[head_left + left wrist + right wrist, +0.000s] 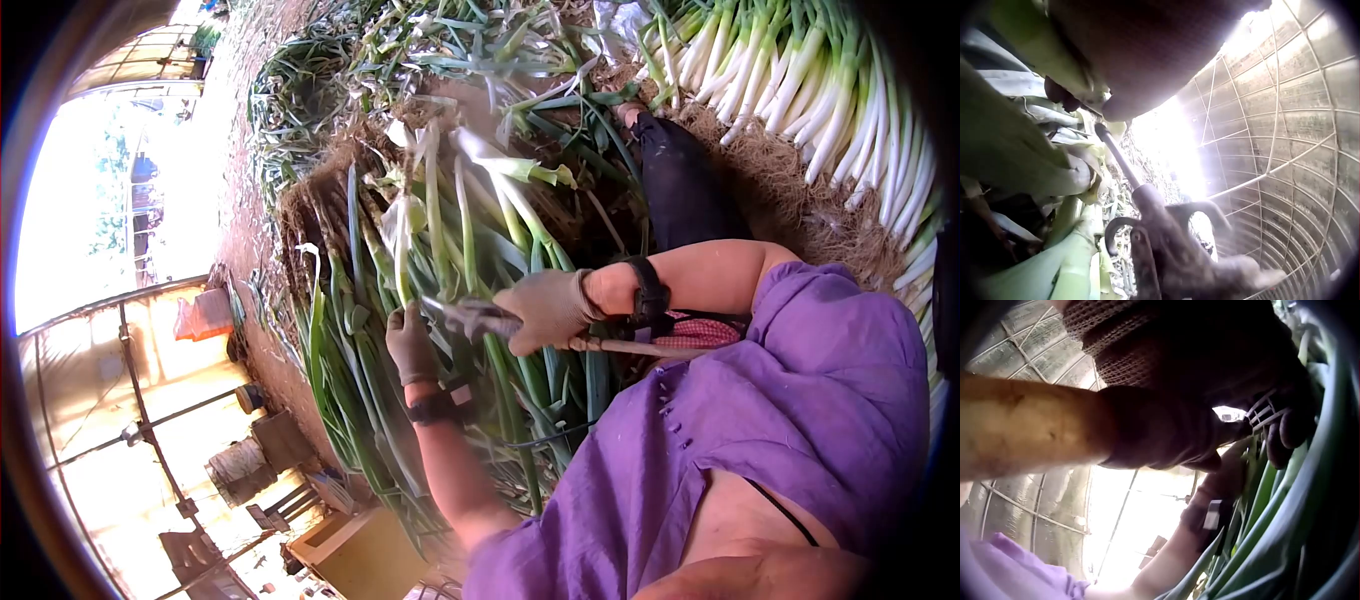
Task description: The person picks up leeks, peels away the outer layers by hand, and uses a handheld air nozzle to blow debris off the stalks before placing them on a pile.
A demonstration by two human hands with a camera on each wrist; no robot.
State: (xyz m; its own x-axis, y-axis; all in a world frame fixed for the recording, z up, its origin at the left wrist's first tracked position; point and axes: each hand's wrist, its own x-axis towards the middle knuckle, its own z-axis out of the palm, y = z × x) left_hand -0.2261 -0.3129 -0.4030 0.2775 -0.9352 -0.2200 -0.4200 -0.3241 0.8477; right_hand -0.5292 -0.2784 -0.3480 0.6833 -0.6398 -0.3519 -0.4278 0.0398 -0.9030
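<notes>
My gloved left hand [412, 345] grips a green onion [402, 240] whose pale stalk rises from the fingers. In the left wrist view, that hand [1141, 56] is dark and close to the lens. My gloved right hand [545, 310] holds an air blow gun [470, 315], its tip pointing toward the left hand. The gun's slim metal nozzle [1119, 153] shows in the left wrist view. A tan tube [650, 348] leads back from the right hand toward the body. Beneath both hands lies a heap of untrimmed green onions [370, 400] with brown roots and long leaves.
Cleaned white-stalked green onions [800, 90] are stacked in rows at the upper right, their roots [800, 190] facing the person's leg [690, 190]. Stripped leaves [320, 90] litter the ground beyond the heap. A wooden box [360, 560] stands at the lower left, beside a framed translucent wall [90, 400].
</notes>
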